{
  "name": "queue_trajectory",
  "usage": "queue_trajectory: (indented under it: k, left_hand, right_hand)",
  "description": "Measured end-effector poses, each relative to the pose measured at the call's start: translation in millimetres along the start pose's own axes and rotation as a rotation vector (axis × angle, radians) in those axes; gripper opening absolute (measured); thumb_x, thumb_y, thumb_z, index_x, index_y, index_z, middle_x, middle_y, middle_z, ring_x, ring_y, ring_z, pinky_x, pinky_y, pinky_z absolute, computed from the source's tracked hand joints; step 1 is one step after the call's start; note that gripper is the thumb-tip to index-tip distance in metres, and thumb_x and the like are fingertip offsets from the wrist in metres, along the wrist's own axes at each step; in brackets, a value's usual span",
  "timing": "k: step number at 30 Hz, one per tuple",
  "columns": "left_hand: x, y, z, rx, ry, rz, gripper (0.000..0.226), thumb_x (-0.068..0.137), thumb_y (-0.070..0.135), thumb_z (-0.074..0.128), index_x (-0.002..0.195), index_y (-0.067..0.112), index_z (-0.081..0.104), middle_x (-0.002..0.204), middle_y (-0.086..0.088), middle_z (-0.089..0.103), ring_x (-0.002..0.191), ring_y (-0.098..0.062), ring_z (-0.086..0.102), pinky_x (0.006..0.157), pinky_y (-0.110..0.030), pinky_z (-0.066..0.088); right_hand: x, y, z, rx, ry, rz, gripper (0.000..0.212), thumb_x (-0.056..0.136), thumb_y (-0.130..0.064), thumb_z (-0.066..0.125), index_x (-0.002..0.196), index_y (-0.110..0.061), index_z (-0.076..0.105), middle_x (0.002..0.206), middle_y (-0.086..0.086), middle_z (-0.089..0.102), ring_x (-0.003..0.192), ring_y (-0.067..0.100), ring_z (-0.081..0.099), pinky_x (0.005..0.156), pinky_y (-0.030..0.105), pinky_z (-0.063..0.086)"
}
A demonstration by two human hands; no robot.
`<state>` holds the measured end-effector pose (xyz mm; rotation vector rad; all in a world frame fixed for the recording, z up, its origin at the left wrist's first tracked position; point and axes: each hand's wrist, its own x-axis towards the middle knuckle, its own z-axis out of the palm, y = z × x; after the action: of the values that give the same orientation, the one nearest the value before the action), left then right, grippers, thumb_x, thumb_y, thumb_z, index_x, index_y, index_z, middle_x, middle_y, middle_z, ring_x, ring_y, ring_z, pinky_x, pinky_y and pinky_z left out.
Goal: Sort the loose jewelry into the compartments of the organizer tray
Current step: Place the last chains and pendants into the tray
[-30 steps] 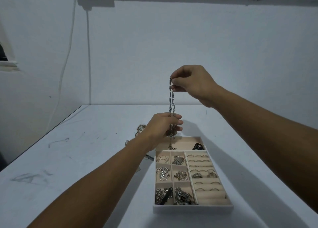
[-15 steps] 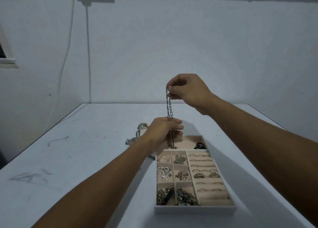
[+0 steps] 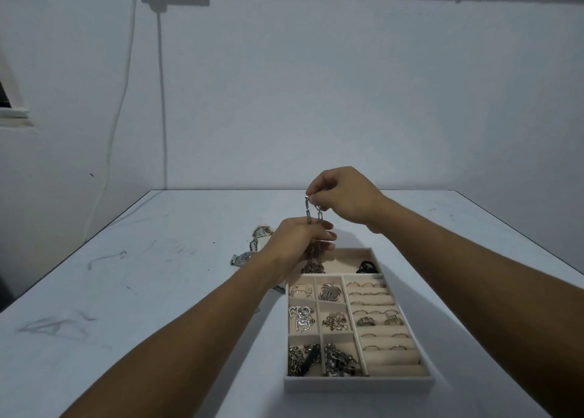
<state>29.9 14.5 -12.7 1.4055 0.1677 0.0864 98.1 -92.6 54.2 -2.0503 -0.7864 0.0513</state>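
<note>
Over the far end of the organizer tray (image 3: 358,383), your right hand (image 3: 346,196) is pinching the top of a silver chain (image 3: 307,209) between thumb and fingertips, so it hangs doubled straight down. Your left hand (image 3: 297,240) sits just below, fingers curled round the middle of the chain, right above the tray's long back compartment (image 3: 344,261). The bottom of the chain looks bunched up at the left end of that compartment, and a small black piece (image 3: 366,266) sits at its right end. Nearer you than that, the tray's left side has six small square compartments, all with silver or gold bits in them, and the two closest ones are packed with tangled chains (image 3: 303,359). The right side of the tray is the ring rolls (image 3: 388,338), with rings tucked into most of the rows. Just off the tray's far left corner, a few loose silver pieces (image 3: 252,253) lie on the white counter (image 3: 158,291), partly hidden behind your left wrist. Can't tell exactly what they are from this angle.
</note>
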Motion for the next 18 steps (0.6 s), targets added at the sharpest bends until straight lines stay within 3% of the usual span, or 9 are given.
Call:
queue_trajectory:
  k: [4, 7, 11, 13, 15, 18]
  left_hand:
    - [1.1, 0.3, -0.2, 0.014, 0.021, 0.0, 0.016, 0.086, -0.003, 0.056, 0.1, -0.002, 0.064, 0.089, -0.015, 0.069, 0.079, -0.027, 0.067, 0.084, -0.043, 0.055]
    - [1.7, -0.1, -1.4, 0.059, 0.023, -0.005, 0.015, 0.086, -0.003, 0.056, 0.098, 0.001, 0.066, 0.089, -0.014, 0.07, 0.081, -0.026, 0.068, 0.085, -0.04, 0.055]
    - [1.5, 1.0, -2.6, 0.083, 0.036, 0.004, 0.012, 0.084, -0.004, 0.061, 0.094, 0.0, 0.067, 0.091, -0.014, 0.069, 0.085, -0.029, 0.067, 0.089, -0.047, 0.055]
    - [3.6, 0.9, -7.3, 0.312, 0.115, 0.084, 0.01, 0.084, 0.003, 0.064, 0.09, 0.007, 0.07, 0.093, -0.005, 0.07, 0.081, -0.022, 0.066, 0.086, -0.04, 0.056]
    - [3.5, 1.1, -14.7, 0.711, 0.195, 0.208, 0.013, 0.083, 0.012, 0.061, 0.086, 0.021, 0.07, 0.089, 0.004, 0.07, 0.077, -0.013, 0.064, 0.081, -0.028, 0.052]
    - [1.1, 1.0, -27.3, 1.029, 0.171, 0.269, 0.016, 0.082, 0.017, 0.062, 0.094, 0.024, 0.071, 0.09, 0.01, 0.066, 0.089, -0.008, 0.06, 0.08, -0.02, 0.044]
  right_hand:
    - [-2.4, 5.7, 2.9, -0.028, -0.025, 0.014, 0.009, 0.083, -0.008, 0.067, 0.083, -0.017, 0.07, 0.077, -0.004, 0.066, 0.07, 0.013, 0.061, 0.075, 0.03, 0.052]
    - [-4.8, 9.9, 3.6, -0.036, -0.036, 0.019, 0.012, 0.083, -0.007, 0.066, 0.081, -0.018, 0.069, 0.075, -0.004, 0.066, 0.071, 0.013, 0.062, 0.077, 0.032, 0.053]
    - [-6.9, 15.9, 3.2, -0.036, -0.035, 0.036, 0.013, 0.082, -0.008, 0.066, 0.078, -0.02, 0.068, 0.075, -0.002, 0.067, 0.071, 0.014, 0.063, 0.071, 0.03, 0.051]
    - [-9.1, 19.6, 3.4, -0.031, -0.029, 0.044, 0.013, 0.082, -0.007, 0.065, 0.078, -0.02, 0.068, 0.076, -0.002, 0.068, 0.071, 0.014, 0.064, 0.067, 0.028, 0.049]
    - [-11.9, 27.0, 5.1, -0.042, -0.027, 0.061, 0.012, 0.082, -0.007, 0.066, 0.08, -0.018, 0.068, 0.078, 0.002, 0.069, 0.072, 0.015, 0.065, 0.066, 0.028, 0.052]
    - [-16.0, 40.2, 11.7, -0.066, -0.059, 0.098, 0.01, 0.082, -0.006, 0.068, 0.08, -0.016, 0.068, 0.078, 0.003, 0.069, 0.073, 0.019, 0.068, 0.069, 0.031, 0.057]
